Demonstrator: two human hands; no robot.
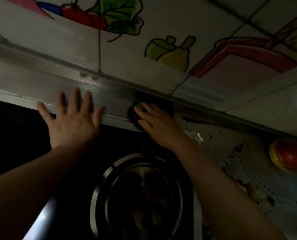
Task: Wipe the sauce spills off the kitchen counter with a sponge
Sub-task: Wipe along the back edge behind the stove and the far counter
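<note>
While my right hand (159, 124) presses its fingers onto the sponge (135, 112) at the steel ledge (109, 99) behind the hob | left hand (71, 118) flat, fingers splayed | sponge looks soft, light, probably slick: grip across its top.

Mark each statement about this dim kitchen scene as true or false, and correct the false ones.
1. The right hand presses a dark sponge with a green patch against the steel ledge behind the stove. True.
2. The left hand grips a bottle. False: it lies flat and open, fingers spread, on the brushed steel ledge.
3. Reddish sauce spills show on the patterned counter right of the round stove burner. True.
4. The wall tiles are plain white. False: they carry drawings of vegetables and bottles.
5. A red and yellow rounded object sits at the right edge. True.
</note>
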